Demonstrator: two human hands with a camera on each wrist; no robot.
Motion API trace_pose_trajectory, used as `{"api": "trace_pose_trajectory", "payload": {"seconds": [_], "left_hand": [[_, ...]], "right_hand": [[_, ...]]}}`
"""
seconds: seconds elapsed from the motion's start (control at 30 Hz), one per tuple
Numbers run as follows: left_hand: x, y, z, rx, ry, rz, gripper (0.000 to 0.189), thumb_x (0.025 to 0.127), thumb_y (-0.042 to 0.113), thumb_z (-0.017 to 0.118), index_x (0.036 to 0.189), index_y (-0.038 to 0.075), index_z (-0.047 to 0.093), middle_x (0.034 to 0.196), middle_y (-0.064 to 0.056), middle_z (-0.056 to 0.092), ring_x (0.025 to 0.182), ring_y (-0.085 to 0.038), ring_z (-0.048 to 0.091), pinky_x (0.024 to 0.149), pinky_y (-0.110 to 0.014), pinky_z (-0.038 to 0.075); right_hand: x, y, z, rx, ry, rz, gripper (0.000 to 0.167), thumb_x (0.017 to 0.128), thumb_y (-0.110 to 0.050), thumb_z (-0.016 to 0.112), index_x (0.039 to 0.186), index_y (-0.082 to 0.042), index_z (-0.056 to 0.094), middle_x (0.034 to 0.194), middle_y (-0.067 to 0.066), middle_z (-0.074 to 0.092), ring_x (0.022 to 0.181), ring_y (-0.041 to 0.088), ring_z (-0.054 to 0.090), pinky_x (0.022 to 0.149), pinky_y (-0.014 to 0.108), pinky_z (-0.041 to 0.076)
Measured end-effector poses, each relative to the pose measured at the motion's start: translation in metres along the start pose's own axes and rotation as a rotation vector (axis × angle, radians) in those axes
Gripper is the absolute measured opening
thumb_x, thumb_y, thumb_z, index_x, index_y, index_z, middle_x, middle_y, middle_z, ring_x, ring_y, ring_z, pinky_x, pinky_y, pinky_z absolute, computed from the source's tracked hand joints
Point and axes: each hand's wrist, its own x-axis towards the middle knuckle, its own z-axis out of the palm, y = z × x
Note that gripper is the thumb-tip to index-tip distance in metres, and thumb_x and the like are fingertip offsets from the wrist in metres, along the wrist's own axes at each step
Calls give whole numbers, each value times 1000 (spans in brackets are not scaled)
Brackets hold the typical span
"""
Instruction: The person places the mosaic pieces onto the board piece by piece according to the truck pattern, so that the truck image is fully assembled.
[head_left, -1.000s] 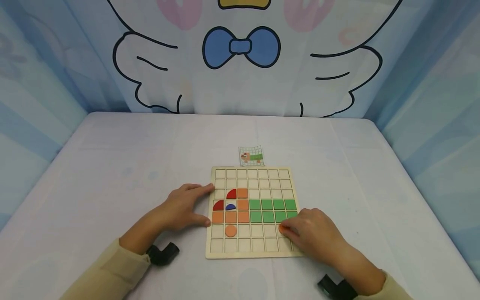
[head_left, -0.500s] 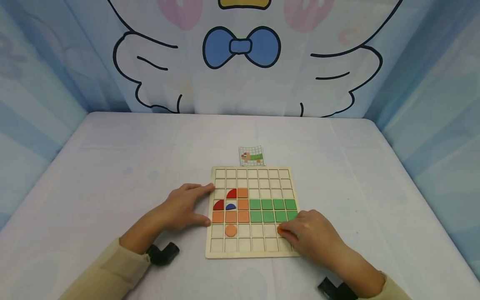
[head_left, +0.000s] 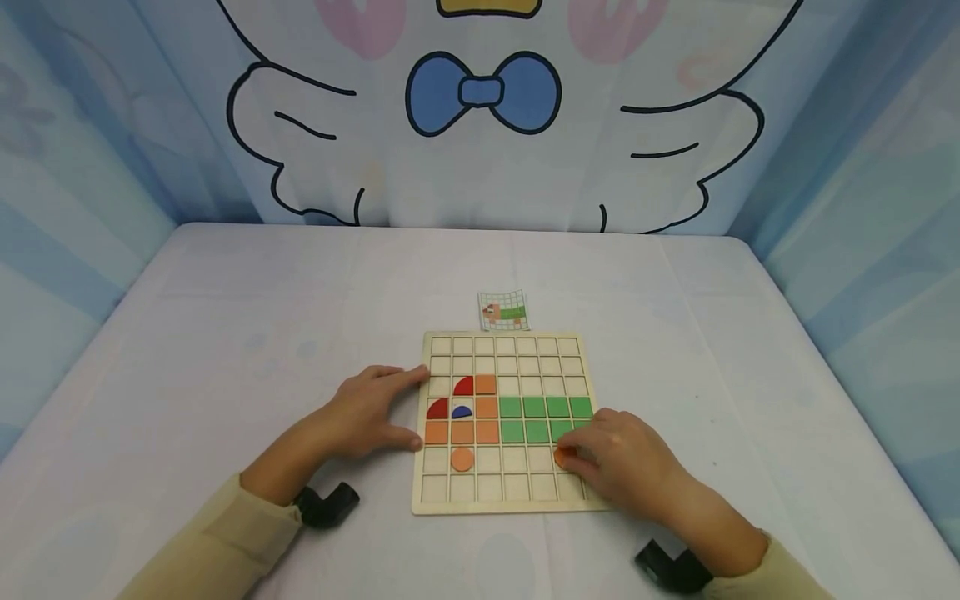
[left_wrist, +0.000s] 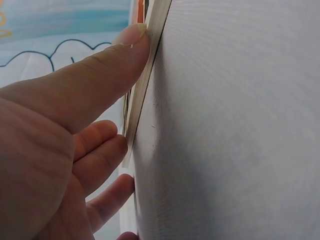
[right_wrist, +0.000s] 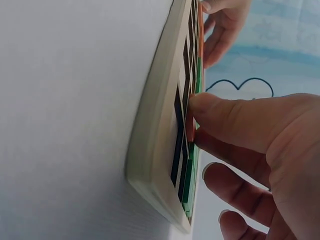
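A square wooden grid board (head_left: pixel 515 487) lies flat on the table. Along its left edge, my left hand (head_left: pixel 369 417) touches the rim with thumb and fingertips, the fingers spread and fairly straight. Thumb and forefinger of my right hand (head_left: pixel 637 467) pinch an orange piece (head_left: pixel 560 457) in the row just below the green squares (head_left: pixel 535 407); most of that piece is hidden. An orange disc (head_left: pixel 462 459) sits in the same row at left. Orange squares (head_left: pixel 487 432), red quarter-circles (head_left: pixel 463 386) and a blue half-circle (head_left: pixel 462 412) fill other cells.
A small picture card (head_left: pixel 503 311) with a gridded orange and green figure lies just behind the board. A white cloth covers the table (head_left: pixel 300 283). Printed curtains (head_left: pixel 480 167) close off the back and both sides.
The right hand shifts slightly at the same cell, still pinching the orange piece. The left hand stays at the board's edge.
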Motion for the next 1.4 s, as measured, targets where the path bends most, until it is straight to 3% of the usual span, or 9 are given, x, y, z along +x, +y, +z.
{"api": "trace_pose_trajectory", "payload": {"seconds": [0.57,1.13,1.4], "left_hand": [[2,-3,1,17,5,28,91,75,37,89,151,12,46,145,-15,51,137,-40,37,104,-62,35],[-1,-3,1,15,-1,16,91,76,38,89,152,13,45,145,-16,50,137,-40,37,104,-62,35],[0,-2,2,16,-11,7,92,75,36,89,152,14,44,147,-14,50,138,-39,37,105,-61,35]], "right_hand": [[0,5,-3,56,-88,101,17,87,-23,79,102,-15,78,95,-9,71,88,14,63,75,36,53],[-2,6,-8,86,-59,109,29,88,-32,77,110,-13,74,102,-5,70,94,16,65,79,38,54],[-1,7,-15,72,-29,135,37,85,-23,81,117,-7,71,106,1,70,86,13,62,76,36,54]]}}
